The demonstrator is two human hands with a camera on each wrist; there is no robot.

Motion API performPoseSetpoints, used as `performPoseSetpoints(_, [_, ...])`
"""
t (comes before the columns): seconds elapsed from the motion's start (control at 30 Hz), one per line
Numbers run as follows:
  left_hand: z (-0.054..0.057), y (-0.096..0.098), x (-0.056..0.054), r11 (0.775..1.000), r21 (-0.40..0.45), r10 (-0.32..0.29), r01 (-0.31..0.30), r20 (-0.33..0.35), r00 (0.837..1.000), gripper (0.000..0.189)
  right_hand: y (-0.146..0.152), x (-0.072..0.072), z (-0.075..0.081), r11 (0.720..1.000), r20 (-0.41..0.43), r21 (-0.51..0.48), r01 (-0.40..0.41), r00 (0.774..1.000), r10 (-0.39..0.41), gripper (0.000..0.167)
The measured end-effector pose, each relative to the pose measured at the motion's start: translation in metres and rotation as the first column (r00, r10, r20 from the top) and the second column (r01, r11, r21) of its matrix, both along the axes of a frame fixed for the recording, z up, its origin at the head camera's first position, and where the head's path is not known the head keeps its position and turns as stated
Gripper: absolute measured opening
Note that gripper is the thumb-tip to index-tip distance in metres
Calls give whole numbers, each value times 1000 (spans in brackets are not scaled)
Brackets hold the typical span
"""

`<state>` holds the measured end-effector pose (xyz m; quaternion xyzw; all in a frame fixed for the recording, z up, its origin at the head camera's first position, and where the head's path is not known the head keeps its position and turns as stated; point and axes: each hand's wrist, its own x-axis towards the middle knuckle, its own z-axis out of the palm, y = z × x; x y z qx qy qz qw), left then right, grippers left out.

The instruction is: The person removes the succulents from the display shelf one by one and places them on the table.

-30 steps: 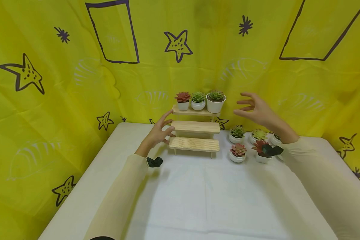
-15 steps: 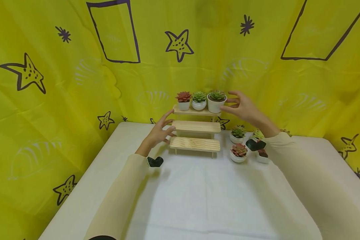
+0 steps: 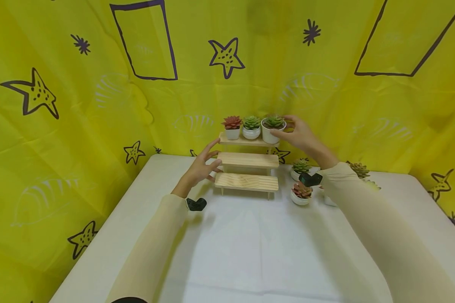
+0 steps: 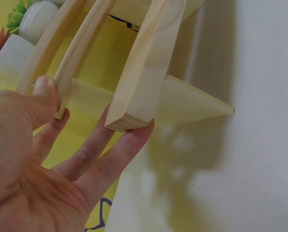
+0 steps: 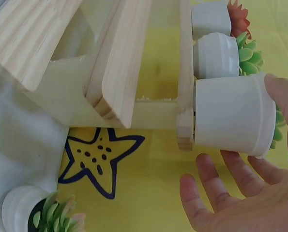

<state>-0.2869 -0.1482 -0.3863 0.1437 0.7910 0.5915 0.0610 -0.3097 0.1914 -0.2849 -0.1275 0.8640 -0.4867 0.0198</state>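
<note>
A three-step wooden display stand (image 3: 248, 159) stands at the back of the table. On its top step, in a row, are a red succulent in a square white pot (image 3: 232, 128), a green succulent in a round white pot (image 3: 251, 127) and a larger green succulent in a white pot (image 5: 228, 113). My right hand (image 3: 301, 135) pinches the larger pot, thumb at its rim and fingertips against its far side. At the stand's left, my left hand (image 4: 52, 159) touches the step ends with extended fingers, its thumb on the middle step (image 3: 247, 160).
Right of the stand, several more potted succulents stand on the white table (image 3: 227, 248): a reddish one (image 3: 301, 193), a green one (image 3: 300, 167) behind it, and others partly hidden by my right sleeve (image 3: 360, 210). A patterned yellow cloth (image 3: 227, 92) hangs behind.
My right hand has moved left from the air beside the stand and closed on the larger pot, which shifts barely if at all. The left hand stays at the stand.
</note>
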Motion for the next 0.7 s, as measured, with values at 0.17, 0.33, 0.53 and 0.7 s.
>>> performPoseSetpoints(0.17, [0,1,-1,1000,-1,1,-1,3,1000,73,-4,-2,-1,1000,-10,13,28,1000,-28,93])
performPoseSetpoints(0.33, [1,2,-1,1000,-1,7,-7,8,1000,73,-5,-3,-2,999,-5,7,35,999,-35,92])
performPoseSetpoints(0.53, [1,2,1,1000,-6,11,-11,11,1000,73,-5,-4,-3,999,-3,-4,35,999,-36,93])
performPoseSetpoints(0.7, [1,1,1,1000,-6,8,-8,9,1000,73,-5,-4,-2,999,-5,-4,38,999,-38,92])
